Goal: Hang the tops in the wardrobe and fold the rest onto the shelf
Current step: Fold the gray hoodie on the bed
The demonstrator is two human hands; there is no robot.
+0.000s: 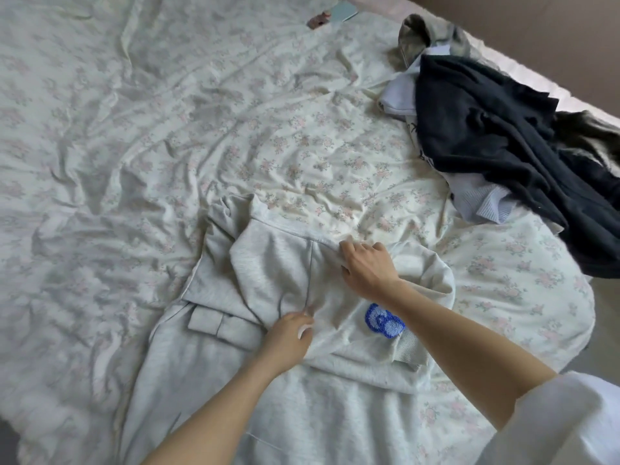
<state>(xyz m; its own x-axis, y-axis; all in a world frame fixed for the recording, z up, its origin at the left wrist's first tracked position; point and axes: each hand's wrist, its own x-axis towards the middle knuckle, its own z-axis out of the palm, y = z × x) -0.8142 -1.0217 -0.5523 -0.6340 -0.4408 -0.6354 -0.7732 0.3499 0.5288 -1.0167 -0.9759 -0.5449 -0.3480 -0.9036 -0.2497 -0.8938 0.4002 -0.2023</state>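
A light grey garment (268, 263) with a blue embroidered patch (382, 321) lies partly folded on the floral bedsheet (167, 146), near the front edge. My left hand (290, 335) pinches a fold of the grey fabric at its lower middle. My right hand (367, 263) grips the garment's upper edge with curled fingers. A pile of other clothes lies at the right: a dark navy garment (503, 146) on top of pale lilac knitwear (483, 203) and a camouflage piece (419, 35).
A small pink object (318, 20) and a pale flat item (344, 11) lie at the far edge of the bed. A brown wall (536, 21) runs along the right behind the bed. The left half of the sheet is wrinkled.
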